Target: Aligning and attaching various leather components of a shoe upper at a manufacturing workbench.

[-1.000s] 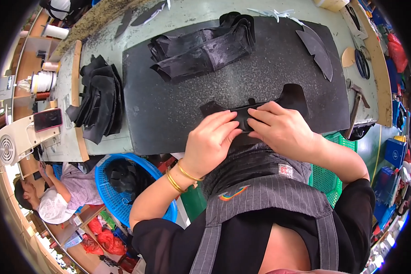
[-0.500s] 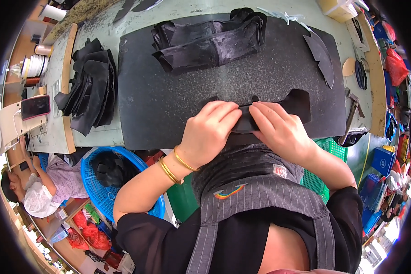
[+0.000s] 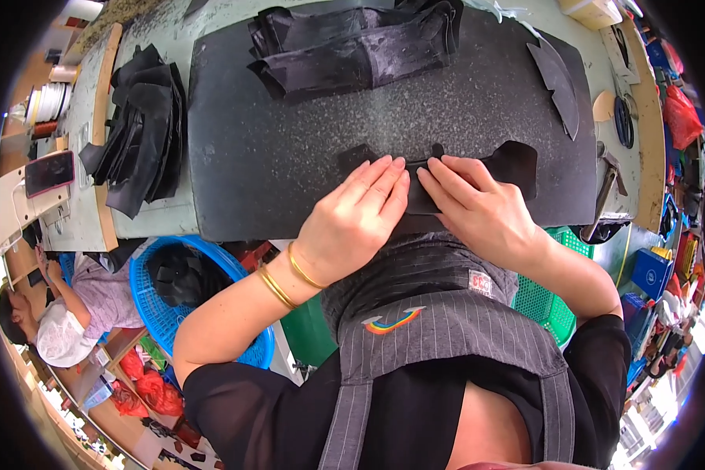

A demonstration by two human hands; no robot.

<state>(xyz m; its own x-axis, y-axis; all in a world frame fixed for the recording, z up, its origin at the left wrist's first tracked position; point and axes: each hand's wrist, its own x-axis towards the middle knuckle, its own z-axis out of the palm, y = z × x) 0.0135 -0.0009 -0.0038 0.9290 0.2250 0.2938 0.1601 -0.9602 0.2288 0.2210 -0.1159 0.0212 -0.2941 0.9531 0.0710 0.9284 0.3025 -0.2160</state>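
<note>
Edge of blk speckled rectangular mat (image 3: 282, 164) just nearside of thin smooth blk flared-end strip (image 3: 423, 202) lying on it; wide gap btwn that & chalky, folded blk-sheet stack (image 3: 352, 66), mat's far side. L hand (image 3: 352, 219), R hand (image 3: 480, 204): fingers close-set, nearly straight, tips on strip; pinch underneath, can't tell.

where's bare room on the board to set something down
The board is bare between the stack of black pieces and the left hand, and between the black bundle and the right hand. It is crowded under the bundle and where both hands touch a black piece.
</note>
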